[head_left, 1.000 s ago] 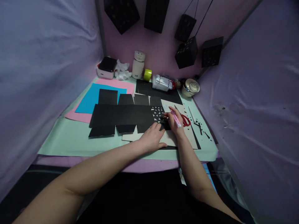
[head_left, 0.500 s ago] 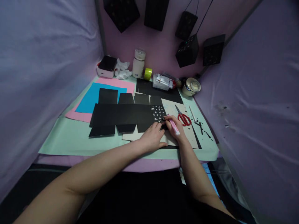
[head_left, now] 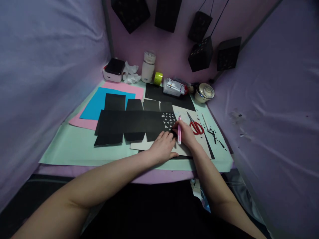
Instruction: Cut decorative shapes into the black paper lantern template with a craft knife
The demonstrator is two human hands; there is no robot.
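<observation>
Craft knife (head_left: 179, 132) newly swung to point away from us, our right hand (head_left: 186, 132) grips it, cutting seemingly paused, while our flattened left hand (head_left: 161, 146) presses the black cardstock (head_left: 134, 121).

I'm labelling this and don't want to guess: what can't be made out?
Head view: black card under the left hand, hidden by it.
Head view: tip of the pink pen-shaped tool in the right hand, too small.
Head view: leftmost black box, top cut off by upper edge.
Head view: white bottle, print too small.
</observation>
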